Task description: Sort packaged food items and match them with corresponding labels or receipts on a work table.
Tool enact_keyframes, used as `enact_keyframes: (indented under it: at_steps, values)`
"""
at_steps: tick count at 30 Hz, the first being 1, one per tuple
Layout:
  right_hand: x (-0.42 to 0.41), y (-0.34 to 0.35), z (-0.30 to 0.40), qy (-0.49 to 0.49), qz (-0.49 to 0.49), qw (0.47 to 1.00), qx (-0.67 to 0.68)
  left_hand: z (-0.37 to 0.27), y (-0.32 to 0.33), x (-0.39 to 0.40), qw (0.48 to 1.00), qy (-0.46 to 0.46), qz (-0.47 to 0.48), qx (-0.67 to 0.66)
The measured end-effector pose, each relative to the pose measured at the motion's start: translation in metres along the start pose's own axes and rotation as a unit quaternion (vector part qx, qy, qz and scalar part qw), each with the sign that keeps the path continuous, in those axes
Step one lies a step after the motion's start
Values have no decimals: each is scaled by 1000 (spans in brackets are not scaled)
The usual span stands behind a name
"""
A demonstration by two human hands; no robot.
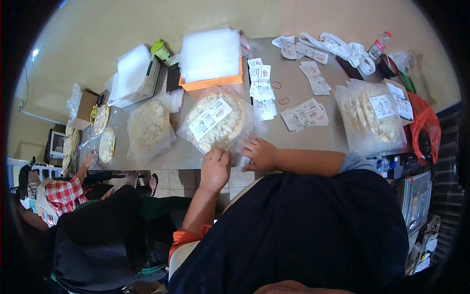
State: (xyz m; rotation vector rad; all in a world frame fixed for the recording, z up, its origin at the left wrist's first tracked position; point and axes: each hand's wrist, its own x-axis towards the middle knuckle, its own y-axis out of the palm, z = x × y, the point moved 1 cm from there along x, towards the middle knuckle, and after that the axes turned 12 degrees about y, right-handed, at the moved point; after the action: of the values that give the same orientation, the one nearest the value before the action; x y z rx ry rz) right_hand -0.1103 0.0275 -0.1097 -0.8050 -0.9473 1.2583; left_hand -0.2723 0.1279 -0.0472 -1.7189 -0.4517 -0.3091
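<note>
A pizza topped with pale shreds lies in a clear plastic bag point(237, 114) on the table before me. A printed label point(210, 118) sits at a slant over the pizza. My left hand point(216, 169) has its fingers curled on the bag's near edge, pinching the plastic. To its right, my right hand point(261, 153) rests with spread fingers at the bag's loose right corner, holding nothing. Another bagged pizza point(149, 123) lies to the left, without a visible label. Several bagged pizzas point(371, 114) lean together at the right, the front one labelled.
Behind the pizza, an orange basket point(213, 83) holds plastic bags; a white basket point(141, 90) holds more. Label stacks point(304, 114), rubber bands point(283, 100) and a label roll point(341, 46) lie rightward. Another person's hand point(89, 158) is near unbagged pizzas point(107, 145) at left.
</note>
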Motion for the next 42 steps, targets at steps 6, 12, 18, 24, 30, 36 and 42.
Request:
enact_keyframes:
  at_steps: [6,12,18,24,30,36,42]
  values:
    - [7,-62,-23,47,-119,991,41,10,2,-30,934,-308,-180,-31]
    - [52,-41,-59,352,-24,915,197,31,18,-44,539,-577,-128,-600]
    - [26,-27,-57,368,-128,893,223,30,9,-41,761,-503,-95,-398]
    - [22,-13,-60,424,-160,883,119,28,17,-36,715,-602,-26,-356]
    - [30,-23,-74,417,-11,841,346,51,32,-23,566,-561,-188,-573]
    - [-14,-51,-55,279,-106,928,222,32,39,-32,597,-530,-173,-577]
    - [-48,-44,-65,416,-20,886,205,23,15,-19,691,-532,-14,-489]
